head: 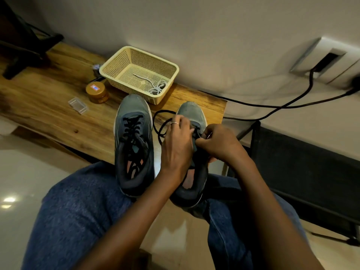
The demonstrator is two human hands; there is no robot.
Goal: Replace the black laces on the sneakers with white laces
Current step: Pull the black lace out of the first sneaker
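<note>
A seated person in blue jeans works at the right sneaker, its heel on the lap and toe on a wooden bench. The left hand rests on the shoe, fingers curled at the lace holes; the right hand pinches the black lace, which loops loose between the shoes. The left sneaker stands fully laced alongside. White laces lie in a cream basket behind.
</note>
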